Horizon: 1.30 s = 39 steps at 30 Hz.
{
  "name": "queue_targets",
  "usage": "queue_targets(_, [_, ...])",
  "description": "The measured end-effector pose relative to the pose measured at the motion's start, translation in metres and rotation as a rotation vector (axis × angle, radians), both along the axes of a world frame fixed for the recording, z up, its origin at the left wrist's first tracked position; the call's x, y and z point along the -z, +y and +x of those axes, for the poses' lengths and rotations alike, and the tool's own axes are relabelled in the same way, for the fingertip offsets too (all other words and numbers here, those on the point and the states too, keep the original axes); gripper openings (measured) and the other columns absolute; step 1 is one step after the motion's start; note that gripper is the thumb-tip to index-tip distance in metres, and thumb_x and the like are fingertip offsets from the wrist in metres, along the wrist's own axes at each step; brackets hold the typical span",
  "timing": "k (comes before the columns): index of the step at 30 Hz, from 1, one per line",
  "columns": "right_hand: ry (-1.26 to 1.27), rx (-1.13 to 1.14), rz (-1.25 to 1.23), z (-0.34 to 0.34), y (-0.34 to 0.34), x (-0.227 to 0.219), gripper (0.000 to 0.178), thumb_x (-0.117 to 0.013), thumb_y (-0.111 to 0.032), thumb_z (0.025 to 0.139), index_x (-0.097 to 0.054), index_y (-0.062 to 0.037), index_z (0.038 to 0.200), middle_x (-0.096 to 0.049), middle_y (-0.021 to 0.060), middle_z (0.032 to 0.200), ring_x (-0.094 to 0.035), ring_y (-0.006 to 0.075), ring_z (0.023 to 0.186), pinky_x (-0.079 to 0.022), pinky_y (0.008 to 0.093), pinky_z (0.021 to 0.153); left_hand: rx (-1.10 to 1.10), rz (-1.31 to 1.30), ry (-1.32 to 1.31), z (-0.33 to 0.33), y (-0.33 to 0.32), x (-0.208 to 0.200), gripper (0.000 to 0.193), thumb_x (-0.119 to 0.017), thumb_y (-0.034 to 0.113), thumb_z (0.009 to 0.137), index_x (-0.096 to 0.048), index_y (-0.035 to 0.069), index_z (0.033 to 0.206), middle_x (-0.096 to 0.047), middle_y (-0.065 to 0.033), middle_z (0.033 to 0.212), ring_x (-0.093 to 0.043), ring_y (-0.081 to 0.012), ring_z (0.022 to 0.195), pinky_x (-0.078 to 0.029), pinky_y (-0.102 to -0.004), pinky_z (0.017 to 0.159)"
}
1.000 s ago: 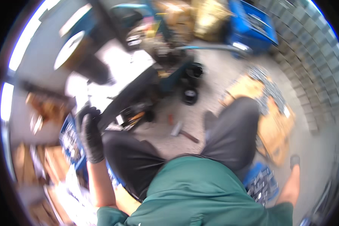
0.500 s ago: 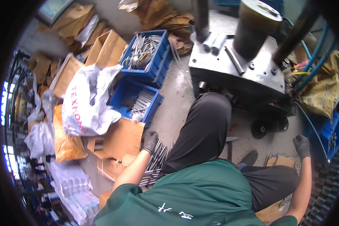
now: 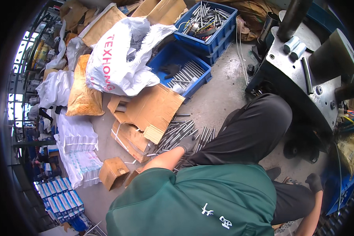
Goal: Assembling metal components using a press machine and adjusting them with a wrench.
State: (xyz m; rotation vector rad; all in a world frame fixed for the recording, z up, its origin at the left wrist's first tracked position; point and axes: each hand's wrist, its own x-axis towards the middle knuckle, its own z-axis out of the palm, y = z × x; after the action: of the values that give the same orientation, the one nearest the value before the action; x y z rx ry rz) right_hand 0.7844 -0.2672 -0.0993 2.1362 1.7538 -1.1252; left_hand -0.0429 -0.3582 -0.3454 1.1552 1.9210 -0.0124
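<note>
Bold red lettering (image 3: 107,63) runs down a white woven sack (image 3: 126,49), white characters (image 3: 207,210) mark the dark green shirt (image 3: 220,185), and blue-and-white boxes (image 3: 63,200) stacked at lower left carry what appears to be print, too small to read.

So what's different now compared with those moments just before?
The left hand has come back from near the machine to the loose metal rods; whether it grips any is hard to tell. The view has swung to the person's left, so the machine now shows at the right. The right hand stays out on the right side; the white sack lies as before.
</note>
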Motion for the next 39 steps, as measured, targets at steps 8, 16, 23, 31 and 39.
queue_targets(8, [0.042, 0.304, -0.146, 0.03, -0.03, 0.0, 0.024, -0.069, -0.002, 0.083, -0.07, 0.0067, 0.105, -0.072, 0.0153, 0.082, -0.07, 0.0249, 0.068, -0.058, 0.0393, 0.061, 0.001, 0.156, 0.042, -0.009, 0.076, -0.027, 0.04, -0.065, 0.031, 0.096, -0.071, 0.002, 0.123, -0.073, -0.0273, 0.119, -0.069, -0.0419, 0.115, -0.054, -0.0485, 0.101])
queue_targets(16, [0.013, 0.305, -0.165, 0.032, -0.05, -0.008, 0.03, -0.074, -0.002, 0.083, -0.07, 0.0102, 0.111, -0.075, 0.0171, 0.088, -0.074, 0.0246, 0.073, -0.06, 0.0365, 0.066, 0.783, 0.21, 0.119, 0.063, 0.077, -0.031, 0.039, -0.061, 0.031, 0.096, -0.071, 0.006, 0.124, -0.073, -0.0211, 0.118, -0.07, -0.0391, 0.114, -0.056, -0.0478, 0.098])
queue_targets(23, [0.015, 0.285, -0.13, 0.032, -0.054, -0.016, 0.032, -0.076, -0.003, 0.081, -0.072, 0.0087, 0.11, -0.076, 0.0143, 0.086, -0.074, 0.0221, 0.073, -0.06, 0.0346, 0.069, 0.872, 0.217, -0.274, 0.092, 0.018, 0.087, 0.045, -0.054, 0.041, 0.097, -0.08, 0.006, 0.106, -0.077, -0.0244, 0.104, -0.076, -0.0417, 0.097, -0.061, -0.0501, 0.081])
queue_targets(31, [0.007, 0.339, -0.162, 0.01, -0.048, -0.029, 0.033, -0.075, -0.002, 0.081, -0.071, 0.0091, 0.112, -0.077, 0.0155, 0.083, -0.074, 0.0226, 0.07, -0.06, 0.0346, 0.069, 0.314, 0.027, -0.491, 0.128, -0.007, 0.196, 0.049, -0.056, 0.048, 0.098, -0.081, 0.007, 0.1, -0.077, -0.0256, 0.104, -0.075, -0.042, 0.104, -0.058, -0.048, 0.085])
queue_targets(39, [0.135, 0.344, -0.151, 0.003, -0.027, 0.001, 0.03, -0.075, -0.001, 0.079, -0.07, 0.0111, 0.106, -0.077, 0.0193, 0.087, -0.076, 0.025, 0.071, -0.062, 0.0357, 0.068, 0.415, 0.022, -0.464, 0.073, -0.043, 0.246, 0.046, -0.053, 0.042, 0.105, -0.077, 0.007, 0.12, -0.075, -0.024, 0.116, -0.073, -0.0367, 0.112, -0.054, -0.0452, 0.094])
